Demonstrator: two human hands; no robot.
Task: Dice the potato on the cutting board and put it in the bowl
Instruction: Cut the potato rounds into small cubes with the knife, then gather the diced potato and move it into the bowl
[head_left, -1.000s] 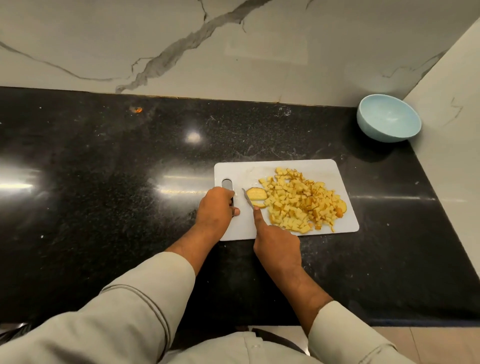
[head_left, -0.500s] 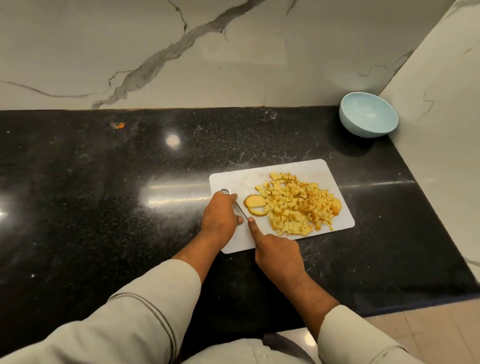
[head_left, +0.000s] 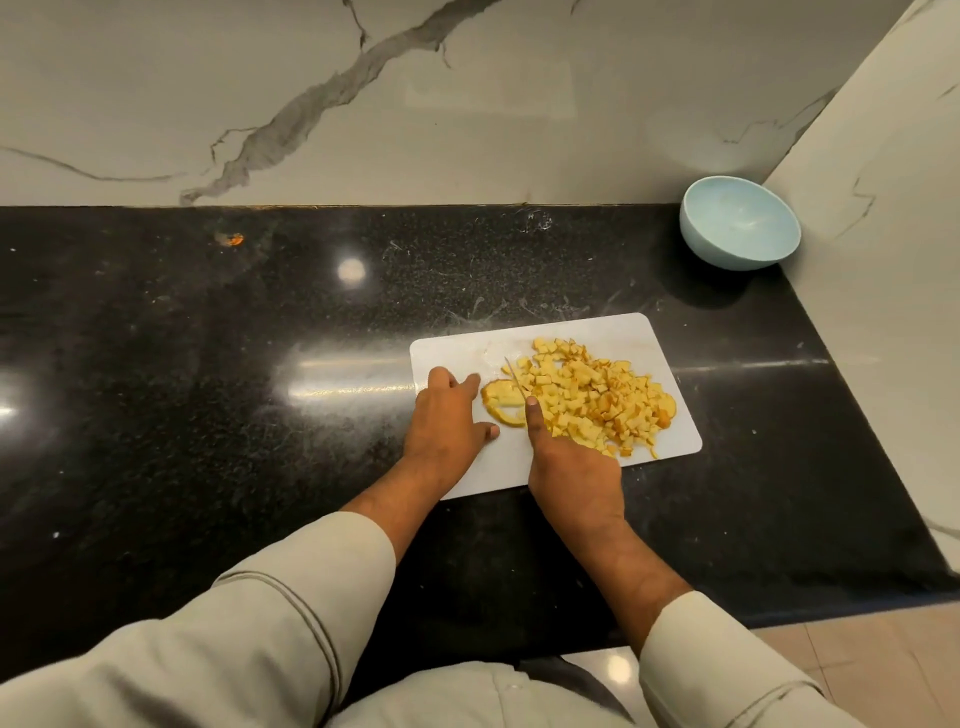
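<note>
A white cutting board (head_left: 623, 330) lies on the black counter. A heap of diced potato (head_left: 587, 397) covers its right half. A last potato slice (head_left: 501, 402) lies flat left of the heap. My right hand (head_left: 571, 465) grips a knife (head_left: 514, 376), forefinger stretched along the blade's back, and the blade stands over the slice's right side. My left hand (head_left: 447, 421) rests flat on the board's left end, its fingers spread just left of the slice. A light blue bowl (head_left: 740, 223), with nothing in it, sits in the far right corner.
The black stone counter (head_left: 208, 389) runs wide to the left. A marble wall (head_left: 363, 93) stands behind it and a side wall (head_left: 893, 260) closes the right, next to the bowl. A small orange scrap (head_left: 235, 239) lies far left.
My left hand has uncurled and now lies flat with spread fingers beside the slice. The knife has moved onto the slice. The camera view has shifted.
</note>
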